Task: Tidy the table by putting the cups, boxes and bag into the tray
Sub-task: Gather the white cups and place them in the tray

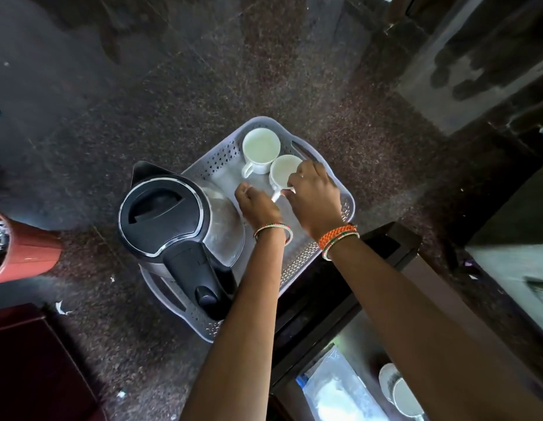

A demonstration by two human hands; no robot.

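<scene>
the right hand (314, 192) grips the nearer white cup (283, 173) at its rim inside the grey perforated tray (346, 208), just beside a second white cup (260, 148). the left hand (258, 205) is curled by the nearer cup's handle; whether it pinches it cannot be told. a black kettle (167, 220) stands at the tray's left end.
</scene>
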